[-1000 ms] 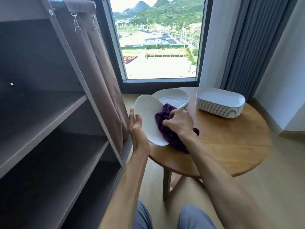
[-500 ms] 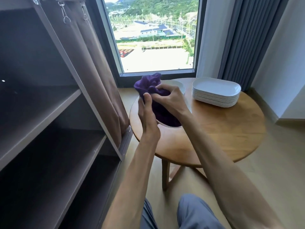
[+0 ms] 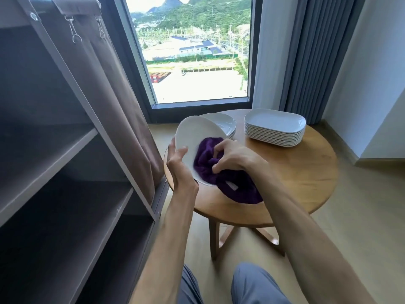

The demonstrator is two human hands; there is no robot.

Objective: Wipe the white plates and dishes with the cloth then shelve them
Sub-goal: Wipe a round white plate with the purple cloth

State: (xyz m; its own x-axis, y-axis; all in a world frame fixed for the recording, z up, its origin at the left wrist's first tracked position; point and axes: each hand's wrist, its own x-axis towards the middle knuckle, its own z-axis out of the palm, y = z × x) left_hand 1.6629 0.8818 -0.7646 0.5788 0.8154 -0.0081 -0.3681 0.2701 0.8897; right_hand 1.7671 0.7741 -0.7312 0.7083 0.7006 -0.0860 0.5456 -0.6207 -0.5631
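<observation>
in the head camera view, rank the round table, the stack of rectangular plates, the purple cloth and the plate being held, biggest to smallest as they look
1. Round table
2. Stack of rectangular plates
3. Held plate and purple cloth: they look alike, both partly hidden and nearer the camera, so unranked.

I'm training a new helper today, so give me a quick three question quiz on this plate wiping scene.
1. True or false: the left hand holds the tilted white plate by its rim.
2. What does the right hand press against that plate? A sponge, B purple cloth, C paper towel.
3. What carries the stack of rectangular dishes?

Key: 1 true. 2 B. 3 the round wooden table.
</observation>
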